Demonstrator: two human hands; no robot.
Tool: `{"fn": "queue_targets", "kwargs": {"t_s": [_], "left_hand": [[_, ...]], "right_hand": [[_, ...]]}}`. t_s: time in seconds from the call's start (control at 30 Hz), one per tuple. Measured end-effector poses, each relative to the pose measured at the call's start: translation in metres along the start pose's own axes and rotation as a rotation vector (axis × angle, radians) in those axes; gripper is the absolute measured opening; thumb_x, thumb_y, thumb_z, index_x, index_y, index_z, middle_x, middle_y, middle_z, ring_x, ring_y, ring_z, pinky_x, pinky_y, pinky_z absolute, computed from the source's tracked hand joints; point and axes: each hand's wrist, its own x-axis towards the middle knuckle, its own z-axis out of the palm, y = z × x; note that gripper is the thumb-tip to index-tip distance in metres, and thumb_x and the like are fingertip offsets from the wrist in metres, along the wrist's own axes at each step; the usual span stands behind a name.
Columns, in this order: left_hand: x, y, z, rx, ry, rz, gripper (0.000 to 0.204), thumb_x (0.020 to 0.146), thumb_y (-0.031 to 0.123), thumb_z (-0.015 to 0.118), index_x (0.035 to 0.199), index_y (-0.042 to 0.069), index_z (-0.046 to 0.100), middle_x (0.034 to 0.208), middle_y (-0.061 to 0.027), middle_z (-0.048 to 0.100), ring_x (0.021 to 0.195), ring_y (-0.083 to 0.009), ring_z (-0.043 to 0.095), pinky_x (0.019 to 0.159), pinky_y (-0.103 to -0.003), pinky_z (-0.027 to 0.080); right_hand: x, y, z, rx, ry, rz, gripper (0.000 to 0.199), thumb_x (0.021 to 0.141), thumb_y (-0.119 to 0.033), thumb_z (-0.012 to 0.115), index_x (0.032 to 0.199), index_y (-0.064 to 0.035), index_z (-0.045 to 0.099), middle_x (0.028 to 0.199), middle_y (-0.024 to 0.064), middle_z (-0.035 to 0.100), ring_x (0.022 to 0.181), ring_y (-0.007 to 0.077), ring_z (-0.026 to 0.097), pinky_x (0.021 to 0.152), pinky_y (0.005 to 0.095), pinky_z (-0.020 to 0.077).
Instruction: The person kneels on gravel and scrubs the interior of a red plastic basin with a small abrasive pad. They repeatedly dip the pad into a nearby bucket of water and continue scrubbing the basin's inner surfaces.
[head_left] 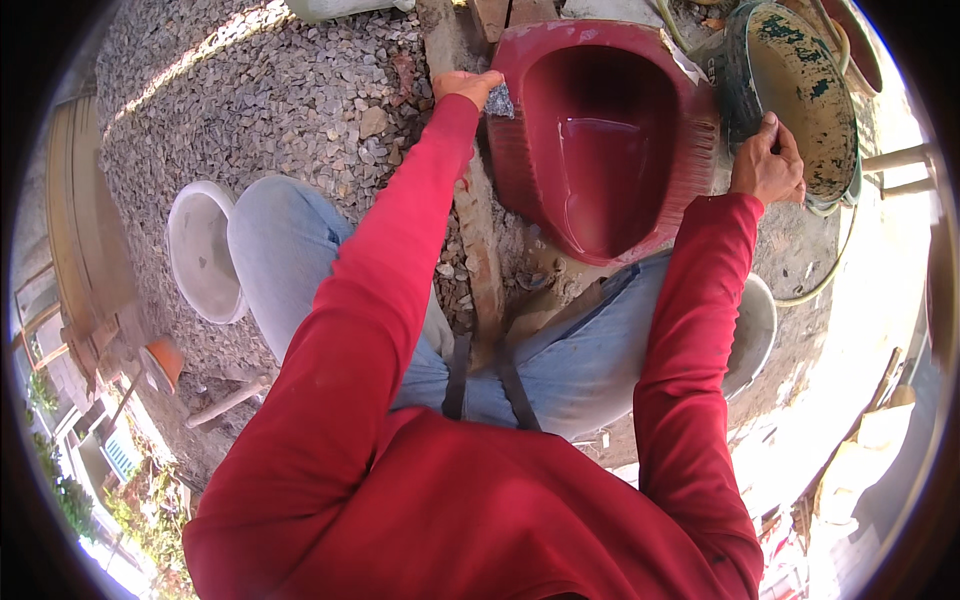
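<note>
A dark red toilet squat pan [515, 150] with ribbed sides lies in front of my knees, its wide basin facing up and wet-looking inside. My left hand [468, 87] is at its far left edge, closed on a crumpled grey-blue scrap [500, 101] that touches the rim. To the right of the pan stands a dark green bucket [738, 80], its inner wall blotched with pale residue. My right hand [772, 165] overlaps the bucket's near-left rim, fingers bent and pressed together. Whether they grip the rim or something small is hidden.
Grey gravel [290, 110] spreads to the left, bordered by a long wooden strip [480, 250]. Pale tubs stand outside my knees, one on the left [205, 255] and one on the right [757, 335]. A thin hose [835, 265] curves below the bucket. Bricks [490, 15] lie beyond the pan.
</note>
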Motion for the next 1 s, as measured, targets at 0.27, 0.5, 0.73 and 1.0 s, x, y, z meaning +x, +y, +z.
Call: {"fn": "queue_targets", "kwargs": {"t_s": [0.27, 0.5, 0.73, 1.0], "left_hand": [[0.011, -0.004, -0.007, -0.097, 0.018, 0.009, 0.033, 0.069, 0.024, 0.086, 0.085, -0.001, 0.071, 0.083, -0.0078, 0.072, 0.070, -0.0174, 0.069, 0.060, -0.036, 0.058], [0.010, -0.016, -0.002, -0.010, 0.059, -0.028, 0.029, 0.072, 0.022, 0.084, 0.083, 0.000, 0.070, 0.080, -0.0070, 0.071, 0.064, -0.0145, 0.067, 0.058, -0.032, 0.056], [0.003, -0.017, 0.002, -0.224, 0.036, 0.015, 0.033, 0.070, 0.030, 0.085, 0.071, 0.002, 0.067, 0.062, -0.0022, 0.061, 0.049, -0.0106, 0.052, 0.047, -0.029, 0.044], [0.001, -0.013, -0.008, -0.038, 0.028, -0.049, 0.030, 0.072, 0.025, 0.084, 0.088, 0.003, 0.071, 0.081, -0.0053, 0.072, 0.065, -0.0139, 0.067, 0.057, -0.031, 0.053]], "right_hand": [[-0.005, -0.005, 0.005, 0.077, -0.015, 0.007, 0.030, 0.082, -0.043, 0.073, 0.091, -0.0153, 0.079, 0.080, 0.0125, 0.068, 0.086, 0.0269, 0.062, 0.102, 0.0422, 0.0282], [0.002, 0.009, 0.010, 0.127, -0.024, 0.025, 0.032, 0.084, -0.046, 0.070, 0.092, -0.0163, 0.079, 0.081, 0.0126, 0.069, 0.085, 0.0269, 0.062, 0.102, 0.0411, 0.0276], [0.001, 0.004, 0.001, 0.138, -0.124, 0.072, 0.031, 0.085, -0.046, 0.069, 0.092, -0.0181, 0.079, 0.082, 0.0126, 0.068, 0.094, 0.0259, 0.059, 0.102, 0.0416, 0.0267], [-0.002, 0.001, 0.000, 0.059, -0.049, 0.007, 0.031, 0.084, -0.045, 0.071, 0.094, -0.0165, 0.079, 0.087, 0.0161, 0.068, 0.090, 0.0277, 0.061, 0.104, 0.0430, 0.0251]]}}
